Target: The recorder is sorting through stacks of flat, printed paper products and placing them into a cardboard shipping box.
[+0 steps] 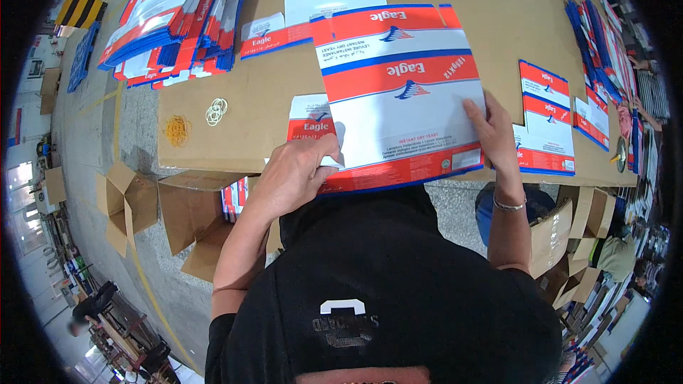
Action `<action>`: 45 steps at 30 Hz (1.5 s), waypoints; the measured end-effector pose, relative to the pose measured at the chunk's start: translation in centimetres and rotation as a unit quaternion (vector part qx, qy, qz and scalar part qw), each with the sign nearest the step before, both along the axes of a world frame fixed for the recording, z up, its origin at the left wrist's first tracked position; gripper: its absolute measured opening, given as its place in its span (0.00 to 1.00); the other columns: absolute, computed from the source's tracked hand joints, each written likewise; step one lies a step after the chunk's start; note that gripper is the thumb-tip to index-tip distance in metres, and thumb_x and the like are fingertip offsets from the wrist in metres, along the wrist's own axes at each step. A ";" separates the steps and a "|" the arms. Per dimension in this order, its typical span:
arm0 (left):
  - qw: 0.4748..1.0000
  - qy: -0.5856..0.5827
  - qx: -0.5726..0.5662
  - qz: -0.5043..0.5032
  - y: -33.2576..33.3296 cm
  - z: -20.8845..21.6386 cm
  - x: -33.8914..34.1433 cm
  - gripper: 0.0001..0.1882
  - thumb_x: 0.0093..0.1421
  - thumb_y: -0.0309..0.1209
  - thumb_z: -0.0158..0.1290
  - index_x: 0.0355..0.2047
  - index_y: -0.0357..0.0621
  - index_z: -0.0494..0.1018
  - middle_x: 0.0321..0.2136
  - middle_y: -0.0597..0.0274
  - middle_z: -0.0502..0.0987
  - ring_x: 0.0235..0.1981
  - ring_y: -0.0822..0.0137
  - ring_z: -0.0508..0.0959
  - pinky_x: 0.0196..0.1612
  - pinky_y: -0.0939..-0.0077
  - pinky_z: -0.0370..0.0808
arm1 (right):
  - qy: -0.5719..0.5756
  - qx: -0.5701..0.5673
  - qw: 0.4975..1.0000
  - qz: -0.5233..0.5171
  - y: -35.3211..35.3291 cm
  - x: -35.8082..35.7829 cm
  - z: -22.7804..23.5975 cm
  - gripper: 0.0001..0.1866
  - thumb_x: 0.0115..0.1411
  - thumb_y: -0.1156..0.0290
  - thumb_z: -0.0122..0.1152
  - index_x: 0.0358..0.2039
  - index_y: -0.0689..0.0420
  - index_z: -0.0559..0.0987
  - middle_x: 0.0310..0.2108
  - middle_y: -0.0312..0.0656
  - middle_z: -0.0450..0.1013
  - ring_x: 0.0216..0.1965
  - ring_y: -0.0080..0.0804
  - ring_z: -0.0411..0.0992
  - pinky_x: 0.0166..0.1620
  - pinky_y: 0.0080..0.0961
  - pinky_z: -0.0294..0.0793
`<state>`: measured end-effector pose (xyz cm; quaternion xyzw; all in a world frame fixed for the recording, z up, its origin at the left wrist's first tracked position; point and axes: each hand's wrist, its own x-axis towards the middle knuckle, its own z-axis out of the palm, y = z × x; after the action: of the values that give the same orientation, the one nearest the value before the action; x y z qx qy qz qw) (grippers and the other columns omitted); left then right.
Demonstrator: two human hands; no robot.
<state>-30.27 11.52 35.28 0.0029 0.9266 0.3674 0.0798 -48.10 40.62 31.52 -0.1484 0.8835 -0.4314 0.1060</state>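
A flat printed carton [402, 110], red, white and blue, is held over the near edge of the table in front of me. My left hand [302, 167] is closed on its lower left corner, thumb side on top. At the carton's right edge, my right hand [496, 135] grips with the thumb on the front face; the other fingers are partly hidden behind it. The left flap [307, 115] of the carton, white and red, sticks out above my left hand. Behind it lies another flat carton [334, 0] on the table.
Tall stacks of flat cartons [163, 18] stand at the far left. Rubber bands, orange [177, 130] and pale [216, 112], lie on the brown tabletop [249, 99]. More cartons [548, 121] lie at the right. Open cardboard boxes [192, 217] sit below the table edge.
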 end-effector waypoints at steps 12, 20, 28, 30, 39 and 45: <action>0.902 0.360 -0.140 0.190 0.6 -1.3 -0.5 0.21 0.52 0.24 0.60 0.48 0.41 0.72 0.54 0.47 0.67 0.58 0.46 0.65 0.60 0.55 0.62 | -0.169 -0.352 0.919 -0.059 -5.1 -3.5 -1.4 0.22 0.61 0.64 0.62 0.50 0.66 0.73 0.42 0.45 0.76 0.41 0.30 0.75 0.44 0.26 0.75; 0.983 0.091 -0.132 0.094 -0.1 -7.7 -0.2 0.26 0.56 0.36 0.61 0.54 0.45 0.69 0.57 0.46 0.65 0.59 0.46 0.65 0.61 0.52 0.60 | -0.252 -0.314 0.913 -0.066 -14.6 -15.0 -6.1 0.32 0.58 0.52 0.64 0.54 0.65 0.71 0.45 0.51 0.75 0.45 0.39 0.75 0.46 0.35 0.75; 0.984 -0.084 -0.152 0.050 -2.4 -8.4 -4.2 0.51 0.45 0.58 0.63 0.65 0.51 0.57 0.67 0.54 0.54 0.68 0.50 0.51 0.63 0.29 0.46 | 0.272 0.088 0.956 0.069 -6.8 -5.9 -7.6 0.25 0.59 0.56 0.62 0.51 0.59 0.74 0.46 0.52 0.73 0.52 0.49 0.69 0.56 0.39 0.66; 0.984 -0.085 -0.153 0.013 -2.8 -9.0 -5.4 0.56 0.41 0.60 0.64 0.66 0.50 0.55 0.67 0.54 0.53 0.68 0.49 0.50 0.63 0.31 0.46 | 0.283 0.144 0.947 0.043 -3.9 -3.4 -8.3 0.24 0.59 0.56 0.62 0.51 0.58 0.74 0.48 0.53 0.73 0.54 0.52 0.67 0.58 0.42 0.64; 0.990 -0.070 -0.124 0.015 -1.5 -7.3 -4.7 0.57 0.30 0.45 0.74 0.61 0.39 0.60 0.56 0.43 0.64 0.58 0.43 0.64 0.61 0.54 0.61 | 0.104 0.092 0.990 -0.002 -1.4 1.9 -12.1 0.29 0.55 0.51 0.60 0.54 0.51 0.73 0.51 0.58 0.68 0.55 0.56 0.64 0.58 0.48 0.63; 0.990 -0.034 -0.128 0.039 -0.4 -7.7 -5.5 0.45 0.31 0.39 0.74 0.50 0.39 0.65 0.49 0.48 0.67 0.51 0.47 0.69 0.52 0.53 0.67 | 0.098 0.080 0.991 -0.038 0.2 2.8 -10.0 0.27 0.54 0.55 0.64 0.52 0.54 0.74 0.55 0.55 0.63 0.54 0.56 0.63 0.57 0.45 0.64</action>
<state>-35.78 11.08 27.58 -0.0558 0.9620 0.2489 0.0970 -45.29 40.81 21.47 -0.1474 0.9261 -0.3469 0.0143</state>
